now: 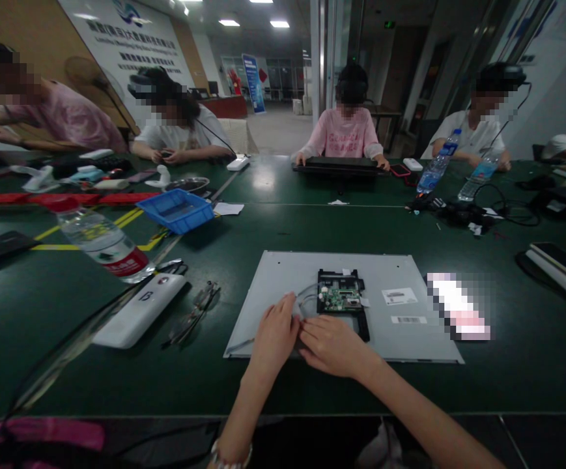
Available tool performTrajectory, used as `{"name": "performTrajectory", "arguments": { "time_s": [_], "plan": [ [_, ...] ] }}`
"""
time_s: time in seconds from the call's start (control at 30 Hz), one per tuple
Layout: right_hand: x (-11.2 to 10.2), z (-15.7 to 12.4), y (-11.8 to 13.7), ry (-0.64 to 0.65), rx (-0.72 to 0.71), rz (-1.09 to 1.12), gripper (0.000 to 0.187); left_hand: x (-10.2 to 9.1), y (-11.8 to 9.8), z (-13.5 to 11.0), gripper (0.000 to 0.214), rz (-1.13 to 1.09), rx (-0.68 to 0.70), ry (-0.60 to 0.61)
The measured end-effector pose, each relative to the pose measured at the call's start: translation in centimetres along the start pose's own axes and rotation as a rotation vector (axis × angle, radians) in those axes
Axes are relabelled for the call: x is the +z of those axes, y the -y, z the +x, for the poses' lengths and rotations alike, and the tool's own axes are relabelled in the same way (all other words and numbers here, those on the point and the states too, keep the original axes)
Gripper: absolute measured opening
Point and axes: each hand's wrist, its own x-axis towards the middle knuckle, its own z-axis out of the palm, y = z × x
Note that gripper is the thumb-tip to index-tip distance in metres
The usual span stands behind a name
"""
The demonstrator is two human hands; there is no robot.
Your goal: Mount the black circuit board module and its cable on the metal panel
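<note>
A flat grey display panel (283,273) lies on the table before me, its back facing up. On it sits a black bracket (363,326) carrying a green circuit board (341,299). Thin grey cables (308,288) loop from the board's left side to my fingertips. My left hand (277,331) rests over the panel with its fingers closed at the cable. My right hand (334,344) meets it there, fingers bent together and pressed low on the same cable. The exact grip is hidden by the fingers. Two white labels (400,296) are stuck on the panel's right side.
A phone (458,306) lies right of the panel. To the left are a white power bank (141,309), glasses (195,312), a water bottle (99,238) and a blue tray (178,212). Across the table, a person (344,133) holds a dark panel; other people sit nearby.
</note>
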Motion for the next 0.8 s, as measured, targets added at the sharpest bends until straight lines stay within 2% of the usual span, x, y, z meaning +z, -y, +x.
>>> {"name": "performTrajectory", "arguments": {
  "time_s": [0.27,0.4,0.5,0.6,0.7,0.8],
  "plan": [
    [-0.6,0.1,0.5,-0.001,0.023,0.037,0.021,0.3,0.3,0.3,0.042,-0.055,0.018,-0.022],
    [-1.7,-1.1,0.2,-0.101,0.098,0.103,0.025,-0.3,-0.2,0.3,0.034,-0.059,0.021,-0.087],
    [-2.6,-3.5,-1.3,-0.216,0.239,0.142,0.029,-1.3,-0.9,-0.4,0.028,-0.031,0.036,-0.144],
    [-3.2,-6.2,-3.9,-0.306,0.453,0.133,0.029,-2.4,-1.5,-1.3,0.025,0.028,0.113,-0.132],
    [-3.7,-8.3,-6.2,-0.263,0.568,0.100,0.028,-3.0,-1.6,-1.8,0.025,0.111,0.207,-0.063],
    [-3.8,-8.9,-7.3,-0.177,0.576,0.073,0.028,-3.1,-1.5,-1.7,0.022,0.160,0.239,0.009]
  ]
}}
